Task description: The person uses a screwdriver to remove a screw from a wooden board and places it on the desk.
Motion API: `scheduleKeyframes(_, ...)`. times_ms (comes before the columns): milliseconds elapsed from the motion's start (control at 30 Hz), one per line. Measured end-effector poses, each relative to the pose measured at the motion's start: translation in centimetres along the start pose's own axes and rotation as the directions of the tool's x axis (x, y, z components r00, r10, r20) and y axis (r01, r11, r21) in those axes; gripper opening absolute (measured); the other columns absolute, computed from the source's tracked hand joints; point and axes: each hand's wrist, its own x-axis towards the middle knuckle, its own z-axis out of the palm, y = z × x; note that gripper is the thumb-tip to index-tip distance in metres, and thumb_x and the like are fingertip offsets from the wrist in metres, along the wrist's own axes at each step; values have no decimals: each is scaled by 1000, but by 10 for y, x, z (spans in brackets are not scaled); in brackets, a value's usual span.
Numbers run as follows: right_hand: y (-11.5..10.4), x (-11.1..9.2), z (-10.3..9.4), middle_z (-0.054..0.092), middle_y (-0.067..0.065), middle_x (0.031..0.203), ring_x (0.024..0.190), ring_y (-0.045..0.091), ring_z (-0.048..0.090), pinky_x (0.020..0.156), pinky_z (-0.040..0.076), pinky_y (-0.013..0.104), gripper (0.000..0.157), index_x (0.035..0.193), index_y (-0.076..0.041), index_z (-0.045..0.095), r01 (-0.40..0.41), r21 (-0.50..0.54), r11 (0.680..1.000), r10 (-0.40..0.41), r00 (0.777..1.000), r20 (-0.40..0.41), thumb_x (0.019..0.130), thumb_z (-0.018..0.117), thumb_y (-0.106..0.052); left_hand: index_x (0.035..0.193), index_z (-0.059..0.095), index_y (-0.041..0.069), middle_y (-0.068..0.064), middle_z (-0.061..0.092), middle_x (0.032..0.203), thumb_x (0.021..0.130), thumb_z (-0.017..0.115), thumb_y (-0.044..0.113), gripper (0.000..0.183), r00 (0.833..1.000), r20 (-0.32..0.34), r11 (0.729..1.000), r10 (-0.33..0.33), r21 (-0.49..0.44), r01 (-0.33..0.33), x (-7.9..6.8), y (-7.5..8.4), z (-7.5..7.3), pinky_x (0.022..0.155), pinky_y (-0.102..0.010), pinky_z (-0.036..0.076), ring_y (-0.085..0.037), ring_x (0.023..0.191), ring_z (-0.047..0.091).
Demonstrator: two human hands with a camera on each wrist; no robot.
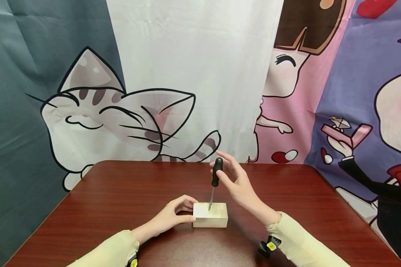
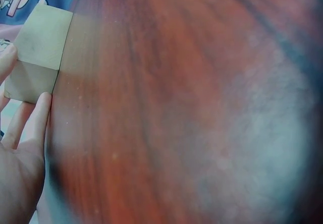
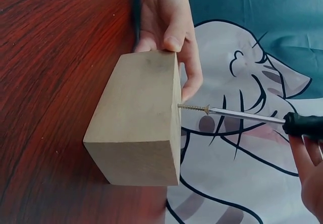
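Note:
A pale wooden block (image 1: 210,221) lies on the table, its left end held between the thumb and fingers of my left hand (image 1: 173,215). The left wrist view shows that same grip on the block (image 2: 45,37). A brass-coloured screw (image 3: 194,108) stands in the block's top face, much of its thread still exposed. On its head sits the tip of a screwdriver (image 1: 217,172) with a black handle, tilted slightly right in the head view. My right hand (image 1: 238,183) has its thumb against the handle and fingers behind it, the index finger extended near the top.
The dark red-brown wooden table (image 1: 120,189) reaches back to a cartoon-printed curtain (image 1: 194,48). Dark straps with a yellow-marked device (image 1: 270,245) are on the wrists, by pale yellow sleeves (image 1: 300,241).

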Motion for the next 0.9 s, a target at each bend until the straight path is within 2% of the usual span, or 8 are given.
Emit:
scheduleKeyframes(167,-2,0,2,60,24,124,107,18,67,84,58,31,42,144,-10,40,-1,84,997,0,1000,17,103,46,-2,127,59,23,-6,65,118,87,77,26,44,1000,-6,1000,-10,-4,10,0,-1,1,98,-25,47,-13,108,64)
scheduleKeyframes(300,-1,1,4,62,17,115,99,8,66,82,57,27,41,137,-11,47,-3,13,1000,4,999,-46,98,58,-4,127,59,23,-6,65,119,87,77,26,44,1000,-3,1000,-12,-13,12,0,-1,1,98,-24,47,-14,109,64)
scheduleKeyframes(433,-1,1,4,60,5,103,85,7,61,73,53,23,44,130,-16,53,-23,-93,995,12,993,-114,90,71,-8,127,59,24,-5,65,119,87,77,26,45,1000,-1,1000,-12,-12,12,0,-1,1,98,-25,47,-14,109,64)
scheduleKeyframes(633,-1,0,2,59,7,98,80,10,61,64,51,24,45,130,-16,55,-31,-86,996,21,992,-124,89,73,-9,128,58,21,-5,65,118,86,77,26,46,1000,1,1000,-9,-2,9,0,-2,0,98,-24,47,-13,108,64)
scheduleKeyframes(733,-1,0,2,62,7,98,81,9,62,67,53,25,47,134,-17,53,-24,-74,997,16,993,-115,91,71,-8,128,58,21,-4,65,118,86,77,27,46,1000,2,1000,-7,1,7,1,-3,0,98,-24,47,-13,108,64)
scheduleKeyframes(900,-1,1,0,67,9,112,95,10,68,84,55,25,51,140,-18,48,-13,-7,1000,13,996,-87,94,62,-2,127,59,23,-4,65,118,86,77,27,45,1000,2,1000,-6,-1,6,1,-3,0,98,-24,47,-13,108,64)
